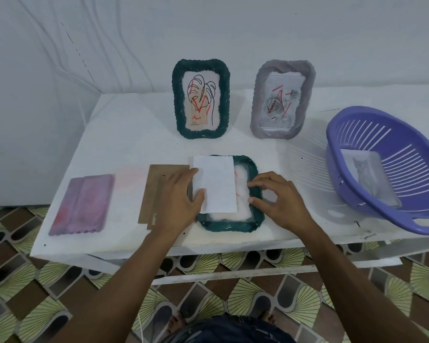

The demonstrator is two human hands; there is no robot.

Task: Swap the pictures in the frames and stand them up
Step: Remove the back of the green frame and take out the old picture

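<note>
L hand [178, 199] lies flat over brown backing boards [156, 194], thumb + forefinger touching left edge of white picture [214, 184], no grip. Picture is face-down across flat green frame [256, 194], front-centre of table [134, 134]. R hand [282, 201] is loose, bent fingertips resting on that frame's right rim, holding nothing. Standing green frame [177, 102] + grey frame [258, 102] are upright behind.

Two dark green frames [200, 99] [254, 194], one grey frame [282, 99], a purple basket [391, 174], brown backing boards [156, 191] and a pinkish-purple cloth [82, 204] sit on a white worktop [124, 134].
</note>
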